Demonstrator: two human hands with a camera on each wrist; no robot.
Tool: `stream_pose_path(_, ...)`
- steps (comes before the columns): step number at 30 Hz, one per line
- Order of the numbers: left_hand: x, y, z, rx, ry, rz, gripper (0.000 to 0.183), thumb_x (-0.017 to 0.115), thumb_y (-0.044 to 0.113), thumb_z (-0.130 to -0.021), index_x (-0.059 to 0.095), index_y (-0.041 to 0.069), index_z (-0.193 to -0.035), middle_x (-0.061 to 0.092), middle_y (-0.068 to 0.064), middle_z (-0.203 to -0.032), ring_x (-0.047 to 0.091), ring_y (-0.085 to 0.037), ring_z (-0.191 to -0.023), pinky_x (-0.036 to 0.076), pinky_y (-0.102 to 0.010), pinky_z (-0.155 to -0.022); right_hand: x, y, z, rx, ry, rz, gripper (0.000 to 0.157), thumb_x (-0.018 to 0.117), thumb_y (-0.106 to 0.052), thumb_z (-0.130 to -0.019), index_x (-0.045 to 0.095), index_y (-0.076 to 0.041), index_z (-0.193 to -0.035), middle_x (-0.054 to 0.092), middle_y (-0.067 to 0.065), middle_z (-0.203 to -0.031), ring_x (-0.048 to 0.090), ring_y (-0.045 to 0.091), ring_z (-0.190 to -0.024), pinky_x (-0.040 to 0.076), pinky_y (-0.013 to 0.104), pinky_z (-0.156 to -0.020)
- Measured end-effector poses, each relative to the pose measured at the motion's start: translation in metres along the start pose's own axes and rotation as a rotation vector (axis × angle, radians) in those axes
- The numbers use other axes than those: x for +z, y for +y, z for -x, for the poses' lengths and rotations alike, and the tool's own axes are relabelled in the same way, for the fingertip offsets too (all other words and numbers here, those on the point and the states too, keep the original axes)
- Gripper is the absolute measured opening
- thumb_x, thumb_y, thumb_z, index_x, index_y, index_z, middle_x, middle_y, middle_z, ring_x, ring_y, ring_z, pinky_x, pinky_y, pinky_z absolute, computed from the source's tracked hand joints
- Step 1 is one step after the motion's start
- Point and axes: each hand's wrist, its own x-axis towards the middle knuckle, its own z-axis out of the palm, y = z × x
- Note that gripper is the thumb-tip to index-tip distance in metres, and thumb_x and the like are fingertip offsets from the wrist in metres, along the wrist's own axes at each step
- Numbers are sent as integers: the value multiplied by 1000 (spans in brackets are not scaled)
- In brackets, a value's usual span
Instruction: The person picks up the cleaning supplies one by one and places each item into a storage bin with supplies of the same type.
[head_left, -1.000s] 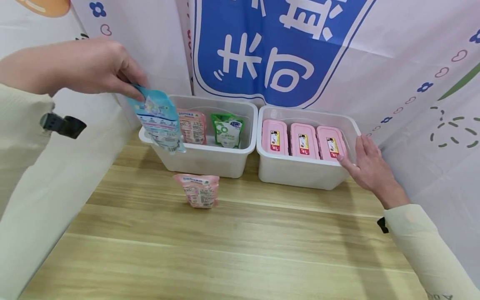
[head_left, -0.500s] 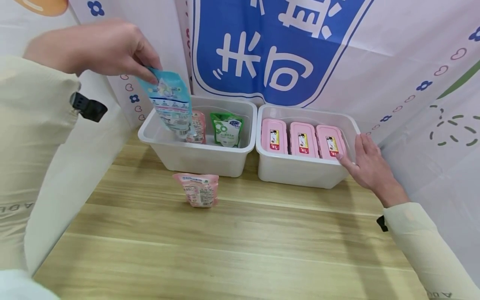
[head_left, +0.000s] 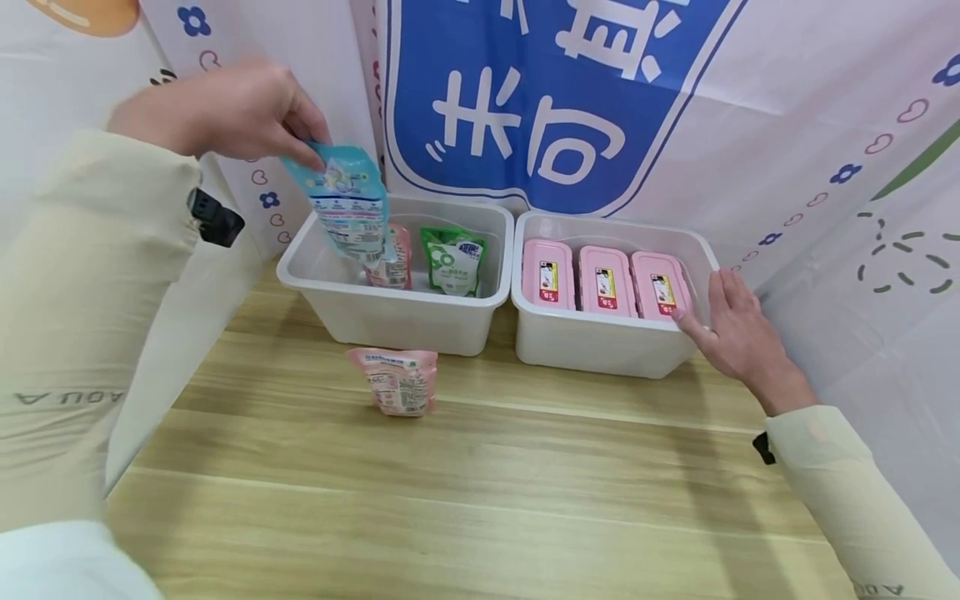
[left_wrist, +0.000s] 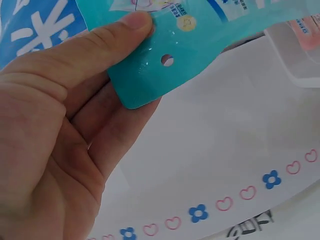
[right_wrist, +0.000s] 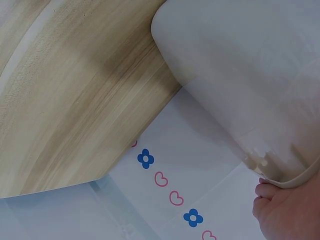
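My left hand [head_left: 247, 112] pinches the top corner of a blue refill pouch [head_left: 348, 208], thumb on its printed face beside the hang hole, as the left wrist view shows. The pouch hangs tilted over the left white bin [head_left: 405, 317], partly hiding a pink pouch [head_left: 400, 258] inside it. A green pouch [head_left: 453, 262] also stands in that bin. My right hand [head_left: 738, 329] rests on the front right corner of the right white bin [head_left: 600, 346], fingers fairly straight along its side and thumb at the front rim. In that bin are three pink lidded boxes [head_left: 605, 279].
Another pink pouch [head_left: 401, 383] stands on the wooden table [head_left: 480, 492] in front of the left bin. A printed cloth [head_left: 570, 92] hangs close behind both bins, with more cloth at the sides.
My left hand has carried the blue pouch rightward, from the left bin's left edge to over its inside. The pouch has turned more upright. My right hand has stayed at its corner.
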Motion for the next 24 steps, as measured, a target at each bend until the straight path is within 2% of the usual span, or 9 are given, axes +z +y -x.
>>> stream_pose_path(3, 6, -6, -2, -22, -7, 16, 19, 78, 8, -95, 80, -1, -112, 79, -24, -111, 78, -31, -95, 66, -38, -83, 0, 0, 0, -5, 3, -7, 100, 36, -62, -108, -11, 6, -165, -18, 27, -174, -9, 50, -163, 7, 75, -127)
stream_pose_path(8, 18, -15, -2, -47, -3, 43, 22, 77, 10, -96, 79, -1, -116, 78, -24, -117, 76, -30, -96, 62, -49, -93, 1, -1, 0, -7, 6, -10, 101, 34, -63, -108, -11, 6, -165, -18, 27, -174, -10, 50, -163, 7, 75, -127)
stream_pose_path(17, 39, -29, -9, -47, -26, 64, 21, 76, 13, -98, 80, 2, -114, 79, -20, -113, 75, -24, -93, 66, -32, -76, 1, 0, -1, -7, 3, -4, 101, 35, -63, -107, -10, 7, -164, -16, 28, -174, -9, 50, -163, 6, 75, -127)
stream_pose_path(24, 55, -32, -15, -61, -42, 111, 19, 76, 11, -98, 80, 1, -114, 79, -21, -114, 75, -25, -94, 66, -35, -79, 1, 2, -2, 0, -7, 3, 100, 34, -62, -108, -11, 8, -164, -18, 29, -173, -9, 51, -162, 6, 74, -127)
